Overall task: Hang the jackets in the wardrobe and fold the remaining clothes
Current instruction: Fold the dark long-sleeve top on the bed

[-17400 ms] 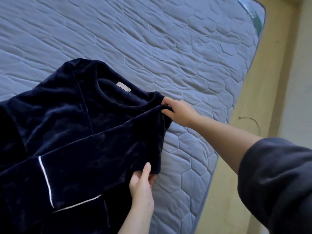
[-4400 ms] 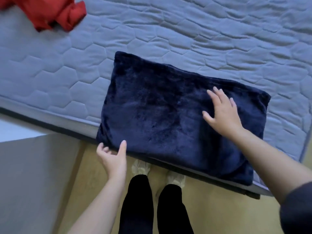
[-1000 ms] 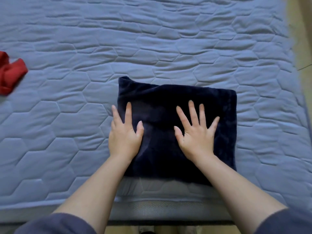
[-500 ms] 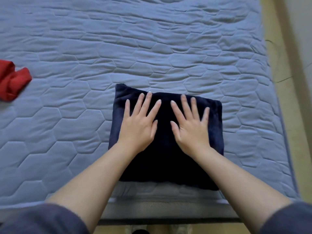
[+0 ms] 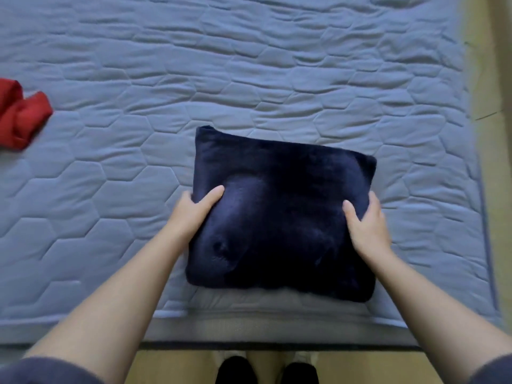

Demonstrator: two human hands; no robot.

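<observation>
A dark navy velvet top (image 5: 282, 212), folded into a thick rectangle, lies on the grey quilted mattress (image 5: 249, 79) close to its near edge. My left hand (image 5: 195, 210) grips the bundle's left side, thumb on top and fingers tucked under the edge. My right hand (image 5: 365, 223) grips the right side the same way, thumb on top. The fingers of both hands are hidden beneath the fabric.
A crumpled red garment (image 5: 20, 115) lies at the mattress's far left. The bed's near edge (image 5: 249, 331) runs just below the bundle, with wooden floor and my feet (image 5: 266, 367) beneath. A strip of floor (image 5: 496, 134) runs along the bed's right side.
Both hands slid from lying flat on top of the folded top out to its left and right sides and now grip its edges.
</observation>
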